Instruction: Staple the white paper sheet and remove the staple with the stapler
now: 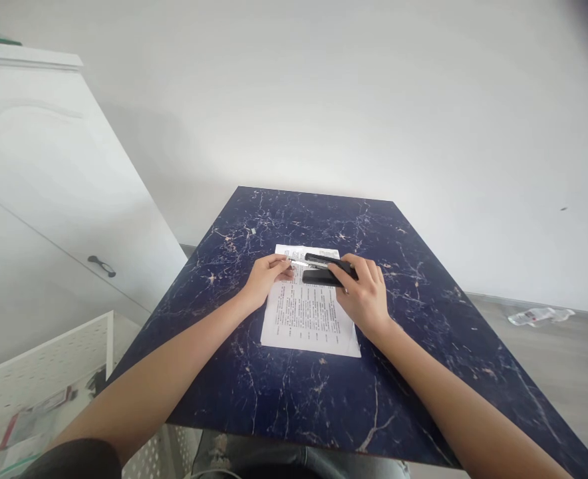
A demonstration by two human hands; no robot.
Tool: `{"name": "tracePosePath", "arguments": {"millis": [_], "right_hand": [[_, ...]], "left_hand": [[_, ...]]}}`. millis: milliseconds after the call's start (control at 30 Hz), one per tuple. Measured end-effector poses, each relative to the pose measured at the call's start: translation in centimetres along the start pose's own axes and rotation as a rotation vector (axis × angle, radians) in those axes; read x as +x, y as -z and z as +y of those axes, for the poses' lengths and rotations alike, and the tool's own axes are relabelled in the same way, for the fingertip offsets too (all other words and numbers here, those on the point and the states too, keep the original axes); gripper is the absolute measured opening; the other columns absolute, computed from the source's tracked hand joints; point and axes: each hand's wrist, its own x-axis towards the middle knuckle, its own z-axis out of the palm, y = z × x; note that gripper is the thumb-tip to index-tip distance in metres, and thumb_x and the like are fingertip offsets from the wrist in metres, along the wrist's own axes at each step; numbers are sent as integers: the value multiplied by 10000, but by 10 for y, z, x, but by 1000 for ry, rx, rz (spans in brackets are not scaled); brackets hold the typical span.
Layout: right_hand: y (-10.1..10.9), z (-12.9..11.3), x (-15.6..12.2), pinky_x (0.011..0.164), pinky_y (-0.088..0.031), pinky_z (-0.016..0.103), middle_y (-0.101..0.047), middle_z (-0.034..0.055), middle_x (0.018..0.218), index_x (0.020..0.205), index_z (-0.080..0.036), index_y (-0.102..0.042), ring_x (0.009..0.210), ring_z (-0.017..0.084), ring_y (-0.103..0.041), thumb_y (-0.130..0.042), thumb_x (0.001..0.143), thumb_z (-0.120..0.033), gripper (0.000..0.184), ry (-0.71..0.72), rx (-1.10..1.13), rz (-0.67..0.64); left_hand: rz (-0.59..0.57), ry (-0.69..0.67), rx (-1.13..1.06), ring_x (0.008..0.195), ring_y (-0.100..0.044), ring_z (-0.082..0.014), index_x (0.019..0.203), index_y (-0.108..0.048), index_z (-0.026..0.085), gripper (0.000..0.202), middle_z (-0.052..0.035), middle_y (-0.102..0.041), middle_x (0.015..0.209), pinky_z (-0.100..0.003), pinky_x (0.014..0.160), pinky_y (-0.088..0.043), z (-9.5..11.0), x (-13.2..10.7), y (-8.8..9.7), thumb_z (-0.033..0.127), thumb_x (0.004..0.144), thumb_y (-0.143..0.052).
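Gripping a black stapler (322,277) at its right end, the right hand (366,293) has its fingers wrapped around the body, while the stapler's upper and lower arms stand spread apart toward the left. The left hand (264,281) is just left of it, thumb and fingers drawn nearly together beside a thin silvery strip (301,263); whether they pinch it, I cannot tell. Under both lies a printed sheet (308,326) on the dark blue marbled table (294,213), with a white cabinet (39,159) off to the left.
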Motion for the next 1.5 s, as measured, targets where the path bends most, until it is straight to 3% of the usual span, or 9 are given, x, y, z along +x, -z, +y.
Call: {"name": "tracePosePath", "arguments": {"millis": [267, 467, 633, 800, 900, 1000, 1100, 1300, 1500], "right_hand": [[-4, 5, 1, 837, -532, 478, -689, 103, 1178, 1046, -255, -768, 980, 298, -627, -634, 881, -133, 245, -348, 280, -14], [-6, -1, 3, 682, -493, 388, -736, 50, 959, 883, -242, -747, 766, 224, -645, -801, 804, -341, 138, -585, 579, -309], [-10, -6, 3, 665, -465, 363, -739, 36, 944, 884, -238, -761, 757, 210, -645, -805, 785, -333, 143, -557, 576, -442], [-14, -4, 3, 703, -492, 382, -738, 50, 917, 904, -232, -748, 781, 228, -654, -799, 813, -356, 162, -481, 583, -471], [-5, -3, 8, 895, -522, 476, -758, 87, 1087, 1121, -243, -741, 1009, 294, -677, -783, 875, -398, 294, -367, 619, -303], [8, -5, 13, 1020, -501, 509, -751, 84, 1230, 1245, -275, -717, 1154, 291, -668, -705, 967, -347, 287, -206, 785, -188], [16, -9, 14, 996, -533, 494, -784, 43, 1152, 1143, -318, -766, 1091, 264, -704, -692, 985, -315, 174, -132, 952, -252], [11, -14, 12, 943, -564, 494, -795, 38, 1104, 975, -315, -790, 1022, 252, -714, -727, 960, -323, 65, -225, 1054, -286], [11, -16, 11, 904, -577, 465, -796, 37, 1039, 924, -304, -778, 979, 236, -718, -753, 937, -286, 33, -292, 1146, -306]], "left_hand": [[96, -217, 127, 572, -606, -117, 1006, -754, 169, 200, -67, -763, 904, -295, 584, -547, 10, -6, -3, 311, 865, -758], [163, -489, 282, 508, -485, -86, 1010, -728, 215, 196, -25, -720, 868, -256, 488, -378, 18, -17, -4, 382, 912, -754], [99, -617, 484, 519, -451, -123, 909, -784, 241, 135, 21, -582, 592, -292, 582, -397, 19, -30, -9, 356, 859, -830], [-176, -635, 563, 695, -621, -170, 860, -825, 284, 77, -73, -771, 968, -335, 680, -499, 19, -30, -11, 349, 834, -857], [-289, -733, 640, 623, -570, -141, 866, -844, 304, 42, -75, -751, 985, -337, 649, -496, 18, -28, -10, 341, 845, -849], [-311, -797, 678, 563, -493, -111, 889, -857, 325, 48, -70, -729, 981, -325, 601, -475, 18, -28, -9, 346, 846, -850], [-301, -814, 681, 578, -503, -116, 930, -859, 356, 69, -65, -729, 994, -323, 600, -482, 18, -30, -9, 339, 869, -830], [-289, -822, 671, 583, -542, -117, 883, -856, 349, 38, -54, -727, 955, -330, 607, -521, 14, -30, -7, 332, 849, -851], [-381, -1045, 662, 657, -631, -106, 994, -826, 327, 144, -27, -700, 988, -287, 624, -584, 13, -29, -9, 220, 901, -797]]}}
